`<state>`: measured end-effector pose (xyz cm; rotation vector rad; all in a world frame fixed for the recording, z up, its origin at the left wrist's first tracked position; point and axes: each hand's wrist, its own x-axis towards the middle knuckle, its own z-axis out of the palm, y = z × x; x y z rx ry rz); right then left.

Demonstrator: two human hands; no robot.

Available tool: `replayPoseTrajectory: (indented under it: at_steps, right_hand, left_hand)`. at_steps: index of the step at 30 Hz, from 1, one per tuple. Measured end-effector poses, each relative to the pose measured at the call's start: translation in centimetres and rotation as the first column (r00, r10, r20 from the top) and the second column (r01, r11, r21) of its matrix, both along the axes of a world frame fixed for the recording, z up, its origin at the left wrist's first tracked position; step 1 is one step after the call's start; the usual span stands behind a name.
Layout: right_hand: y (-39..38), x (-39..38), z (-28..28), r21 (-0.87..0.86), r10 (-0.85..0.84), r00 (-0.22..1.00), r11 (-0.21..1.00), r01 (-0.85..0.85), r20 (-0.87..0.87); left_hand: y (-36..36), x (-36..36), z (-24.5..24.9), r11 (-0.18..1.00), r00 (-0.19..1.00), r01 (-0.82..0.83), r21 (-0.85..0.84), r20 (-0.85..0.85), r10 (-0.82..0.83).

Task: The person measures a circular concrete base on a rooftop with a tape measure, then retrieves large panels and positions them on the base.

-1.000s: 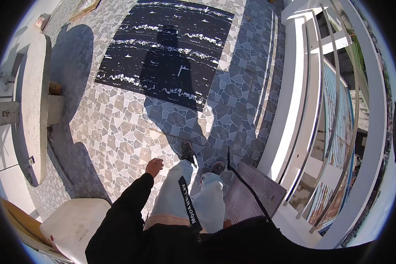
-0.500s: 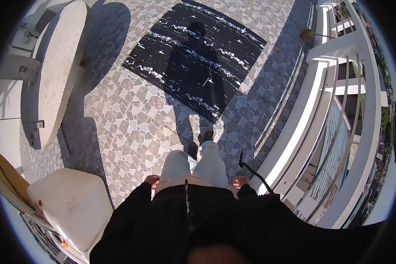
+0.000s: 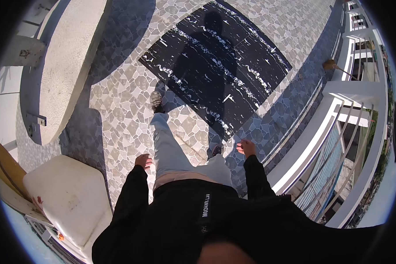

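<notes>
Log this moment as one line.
left hand empty beside thigh | right hand empty, out to side | mid-stride on paved floor | black slab ahead

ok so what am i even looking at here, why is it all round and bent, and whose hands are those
No machine here. This is a single picture from a camera worn on a person's head, looking forward and down. Its very wide lens bends the edges into a circle. The black top and pale trousers belong to the wearer. So do the two bare hands: the left hand and right hand hang at the sides, both empty. One leg is stepped forward on the stone-patterned floor. Ahead lies a black slab. To the left are a round concrete slab and a white seat, and to the right a white railing.
</notes>
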<state>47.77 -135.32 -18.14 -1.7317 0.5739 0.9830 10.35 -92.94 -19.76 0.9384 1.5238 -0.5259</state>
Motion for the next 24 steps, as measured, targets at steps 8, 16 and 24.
replayPoseTrajectory:
  at_steps: [8, 16, 24]
  right_hand:
    - [20.5, -8.4, -13.9, -0.208, -0.130, 0.943, 0.976, 0.067, -0.306]
    - [44.9, -5.6, -40.0, -0.145, -0.120, 0.962, 0.986, 0.086, -0.245]
    - [51.0, 0.8, -50.3, -0.518, 0.334, 0.839, 0.852, -0.074, 0.429]
  left_hand:
    - [31.9, 17.6, -24.7, 0.903, 0.921, 0.384, 0.190, -0.009, -0.390]
    - [53.0, 41.2, -42.8, 0.202, 0.484, 0.701, 0.684, -0.249, -0.839]
    - [58.3, 50.1, -55.7, 0.257, 0.495, 0.753, 0.606, -0.263, -0.828]
